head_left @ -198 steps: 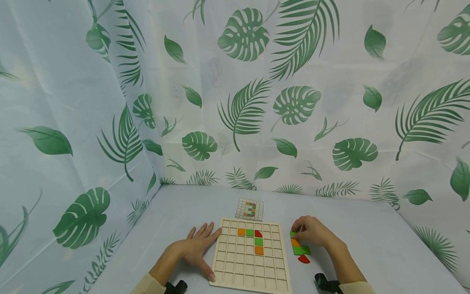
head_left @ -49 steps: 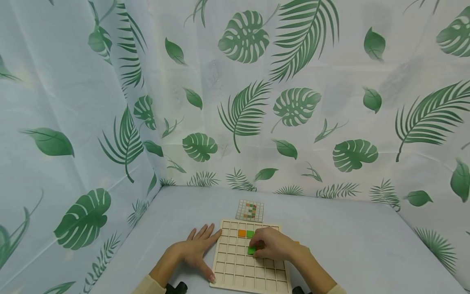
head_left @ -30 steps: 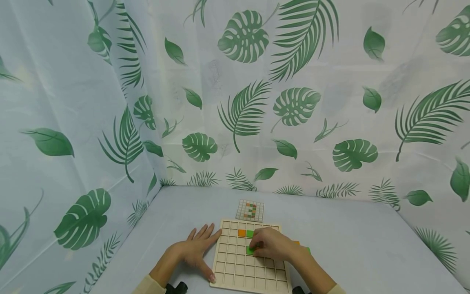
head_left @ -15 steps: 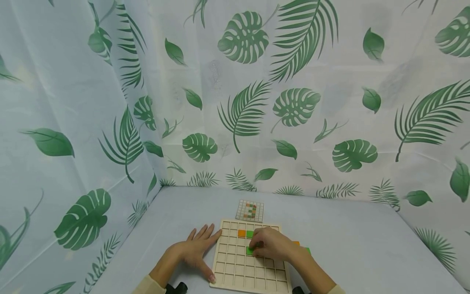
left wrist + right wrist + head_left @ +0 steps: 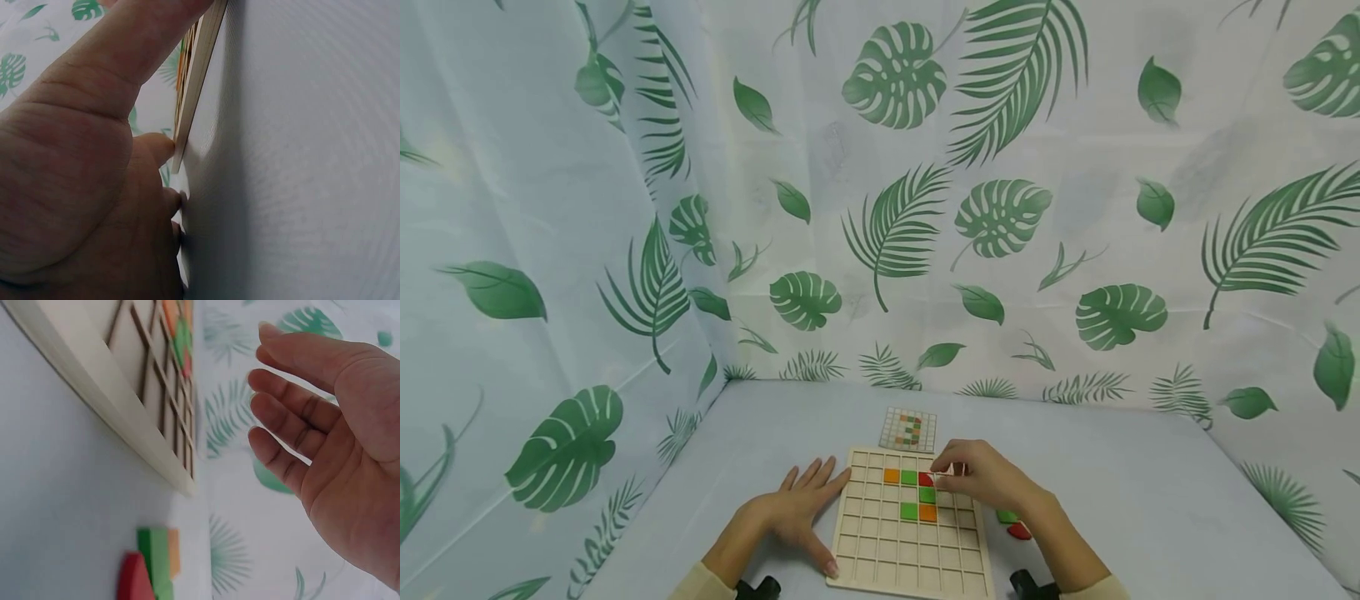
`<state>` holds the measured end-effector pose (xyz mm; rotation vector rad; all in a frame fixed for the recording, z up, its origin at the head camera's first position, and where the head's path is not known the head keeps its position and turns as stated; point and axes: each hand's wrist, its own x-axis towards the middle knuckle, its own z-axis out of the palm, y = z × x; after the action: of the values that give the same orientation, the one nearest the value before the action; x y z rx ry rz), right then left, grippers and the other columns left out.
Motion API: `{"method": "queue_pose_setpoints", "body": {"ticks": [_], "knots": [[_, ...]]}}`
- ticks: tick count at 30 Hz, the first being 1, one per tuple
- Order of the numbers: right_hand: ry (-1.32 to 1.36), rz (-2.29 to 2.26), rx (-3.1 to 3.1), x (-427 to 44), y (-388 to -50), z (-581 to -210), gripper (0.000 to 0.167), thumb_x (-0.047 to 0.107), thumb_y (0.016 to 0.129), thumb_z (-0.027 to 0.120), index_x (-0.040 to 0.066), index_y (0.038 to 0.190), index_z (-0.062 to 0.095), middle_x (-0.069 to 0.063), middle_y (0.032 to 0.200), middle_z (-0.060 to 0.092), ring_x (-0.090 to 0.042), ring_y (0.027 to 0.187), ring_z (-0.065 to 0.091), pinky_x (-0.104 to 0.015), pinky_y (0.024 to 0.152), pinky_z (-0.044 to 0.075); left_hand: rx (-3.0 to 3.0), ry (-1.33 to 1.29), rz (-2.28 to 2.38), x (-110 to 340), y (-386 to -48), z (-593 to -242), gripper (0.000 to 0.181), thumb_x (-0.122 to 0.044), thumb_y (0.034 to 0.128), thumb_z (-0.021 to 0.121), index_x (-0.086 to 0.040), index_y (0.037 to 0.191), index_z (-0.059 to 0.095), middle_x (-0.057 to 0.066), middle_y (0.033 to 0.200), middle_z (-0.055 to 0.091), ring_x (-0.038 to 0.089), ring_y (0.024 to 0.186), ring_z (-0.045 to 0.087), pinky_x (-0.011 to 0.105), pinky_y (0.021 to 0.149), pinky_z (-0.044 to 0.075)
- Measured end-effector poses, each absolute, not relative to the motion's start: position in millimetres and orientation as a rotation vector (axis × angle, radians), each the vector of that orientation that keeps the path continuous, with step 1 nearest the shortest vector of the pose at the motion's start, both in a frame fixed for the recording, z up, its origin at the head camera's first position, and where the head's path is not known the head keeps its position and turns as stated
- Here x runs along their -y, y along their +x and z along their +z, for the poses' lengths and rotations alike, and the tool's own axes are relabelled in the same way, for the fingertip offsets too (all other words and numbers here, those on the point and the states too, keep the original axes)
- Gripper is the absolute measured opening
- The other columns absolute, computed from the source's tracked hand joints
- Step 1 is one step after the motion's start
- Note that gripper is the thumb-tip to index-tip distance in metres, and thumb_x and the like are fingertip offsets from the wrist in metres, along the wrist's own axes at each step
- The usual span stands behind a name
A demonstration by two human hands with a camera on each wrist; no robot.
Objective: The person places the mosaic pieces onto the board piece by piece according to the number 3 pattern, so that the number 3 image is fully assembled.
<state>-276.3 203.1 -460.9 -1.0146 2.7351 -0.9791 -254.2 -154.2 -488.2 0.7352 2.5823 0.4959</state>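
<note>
A wooden grid board (image 5: 880, 550) lies on the table. My left hand (image 5: 797, 510) is spread flat at its left side, thumb and index fingertip touching the edge. In the board sit an orange tile (image 5: 891, 476), a green tile (image 5: 909, 477) and a red rounded tile (image 5: 925, 479) in one row. Below are another green tile (image 5: 927, 495), an orange tile (image 5: 928, 513) and a green tile (image 5: 908, 512) beside it. My right hand (image 5: 992, 479) hovers over the board's right part; the right wrist view shows its fingers loosely bent, holding nothing.
Right of the board lie loose pieces: a red rounded one (image 5: 1018, 531), a green one (image 5: 1006, 517) and, in the right wrist view, an orange one (image 5: 174, 550). A small card with a coloured grid pattern (image 5: 908, 429) lies behind the board. Leaf-printed curtains surround the table.
A green tile taken from the right-hand pieces now lies left of the lower orange tile. My right hand has let it go and moved up and right. My left hand stays put.
</note>
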Motion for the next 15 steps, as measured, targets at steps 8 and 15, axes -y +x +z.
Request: {"method": "queue_pose_setpoints", "body": {"ticks": [8, 15], "knots": [[-0.926, -0.998, -2.812, -225, -277, -451, 0.020, 0.022, 0.096, 0.077, 0.011, 0.113, 0.079, 0.009, 0.099, 0.069, -0.008, 0.080, 0.056, -0.025, 0.068, 0.052, -2.579, 0.736, 0.494, 155, -257, -490, 0.135, -0.065, 0.0658, 0.091, -0.024, 0.169, 0.014, 0.016, 0.176, 0.003, 0.041, 0.163, -0.001, 0.067, 0.127, 0.000], [-0.868, -0.959, -2.850, -237, -281, -451, 0.024, 0.026, 0.095, 0.078, 0.012, 0.114, 0.078, 0.009, 0.100, 0.070, -0.007, 0.081, 0.056, -0.025, 0.068, 0.051, -2.579, 0.747, 0.493, 157, -257, -491, 0.135, -0.066, 0.0661, 0.091, -0.025, 0.169, 0.013, 0.016, 0.176, 0.003, 0.041, 0.163, -0.001, 0.068, 0.126, 0.000]]}}
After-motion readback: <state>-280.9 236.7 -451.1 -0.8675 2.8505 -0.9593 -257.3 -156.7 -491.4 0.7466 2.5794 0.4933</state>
